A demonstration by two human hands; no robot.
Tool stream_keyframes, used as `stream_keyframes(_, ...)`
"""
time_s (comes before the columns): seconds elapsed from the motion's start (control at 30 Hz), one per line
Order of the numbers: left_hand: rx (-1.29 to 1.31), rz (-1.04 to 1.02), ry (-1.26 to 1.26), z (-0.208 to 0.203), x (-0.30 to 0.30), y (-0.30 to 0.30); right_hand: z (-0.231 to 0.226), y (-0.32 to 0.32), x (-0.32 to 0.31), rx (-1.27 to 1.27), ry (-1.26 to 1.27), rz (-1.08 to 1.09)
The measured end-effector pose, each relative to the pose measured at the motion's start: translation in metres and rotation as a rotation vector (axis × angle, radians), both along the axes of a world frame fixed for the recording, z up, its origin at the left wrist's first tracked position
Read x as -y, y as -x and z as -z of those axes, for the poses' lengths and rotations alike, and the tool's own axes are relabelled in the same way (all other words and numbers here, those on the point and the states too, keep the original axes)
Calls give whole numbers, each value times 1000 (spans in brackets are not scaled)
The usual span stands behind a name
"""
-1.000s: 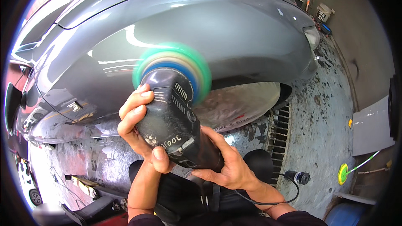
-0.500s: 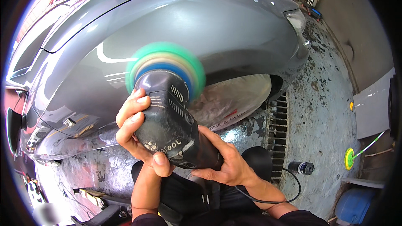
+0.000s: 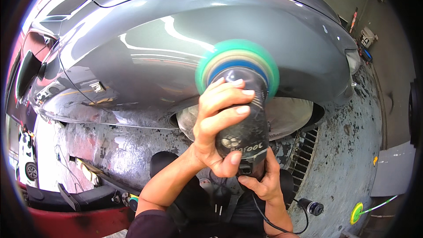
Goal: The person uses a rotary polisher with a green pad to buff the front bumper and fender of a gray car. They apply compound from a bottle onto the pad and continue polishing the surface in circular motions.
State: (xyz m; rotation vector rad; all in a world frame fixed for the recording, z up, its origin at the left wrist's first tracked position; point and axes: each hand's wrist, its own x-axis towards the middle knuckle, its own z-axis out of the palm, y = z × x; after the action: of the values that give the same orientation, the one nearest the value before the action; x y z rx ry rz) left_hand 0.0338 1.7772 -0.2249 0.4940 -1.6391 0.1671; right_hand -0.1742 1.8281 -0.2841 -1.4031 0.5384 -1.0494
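Both my hands hold a black electric polisher (image 3: 244, 128) up against the grey car's fender (image 3: 176, 53). My left hand (image 3: 216, 121) wraps over the top of its body, just behind the pad. Farther back, my right hand (image 3: 266, 183) grips the rear handle, with the thumb near a switch. The green round pad (image 3: 264, 57) is blurred as if spinning and appears to touch the paint above the wheel arch. Pale sheeting covers the wheel (image 3: 288, 117) below. From the handle a black power cord (image 3: 264, 216) loops down.
A metal drain grate (image 3: 305, 153) runs along the floor at the right. Beyond it lie a black cylindrical object (image 3: 313, 207) and a yellow-green round pad (image 3: 356, 213) on a stick. A white bucket (image 3: 367, 38) stands far right. A red car part (image 3: 83, 220) is at the lower left.
My view has shifted, and the polisher now sits farther right along the fender, nearer the middle of the wheel arch. Both hands keep hold, and the pad remains blurred.
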Motion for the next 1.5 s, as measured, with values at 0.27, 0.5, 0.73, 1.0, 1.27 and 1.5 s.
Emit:
stream_keyframes(0.27, 21, -22, -67, -9, -3, 18, 2, 6, -7, 156, -102, 74)
stream_keyframes(0.5, 71, -56, -163, -11, -13, 28, 15, 14, -12, 167, -150, 78)
stream_keyframes(0.73, 7, -10, -145, -8, -18, 5, 4, -2, -9, 127, -61, 14)
stream_keyframes(1.0, -178, -148, -87, 10, -31, -39, -37, -29, -7, -152, 109, -92)
stream_keyframes(1.27, -347, -258, -183, -40, -25, -40, -53, -11, 21, -85, 417, -268)
stream_keyframes(1.5, -350, -153, -308, -81, 4, -5, -66, 21, 17, -31, 335, -197)
